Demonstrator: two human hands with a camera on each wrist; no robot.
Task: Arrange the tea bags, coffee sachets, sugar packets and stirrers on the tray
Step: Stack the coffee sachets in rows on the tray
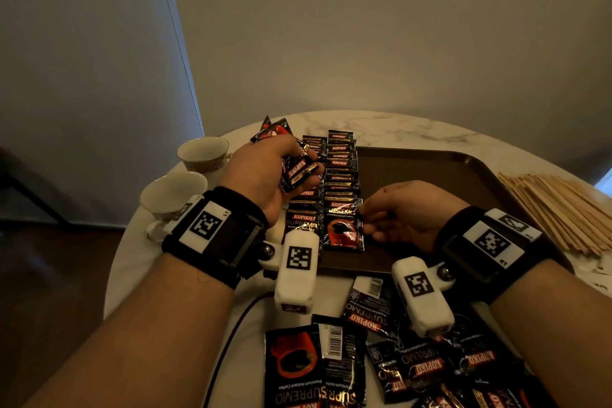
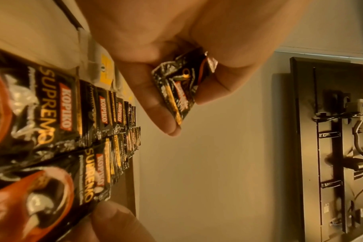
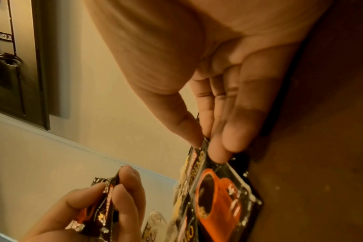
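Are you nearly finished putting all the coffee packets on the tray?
Not yet. Two rows of sachets already lie on the tray. The right hand is pinching the nearest sachet into place, and the left hand holds more sachets. A loose pile waits on the table, and the stirrers are still off the tray.

Perhaps a hotel room: teacups (image 1: 202,153), wall-mounted TV (image 2: 329,147).

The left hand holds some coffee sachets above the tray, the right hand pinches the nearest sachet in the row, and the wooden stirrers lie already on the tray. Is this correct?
Not quite. The head view shows the wooden stirrers on the table, right of the tray, not on it. The left hand and right hand are as you say.
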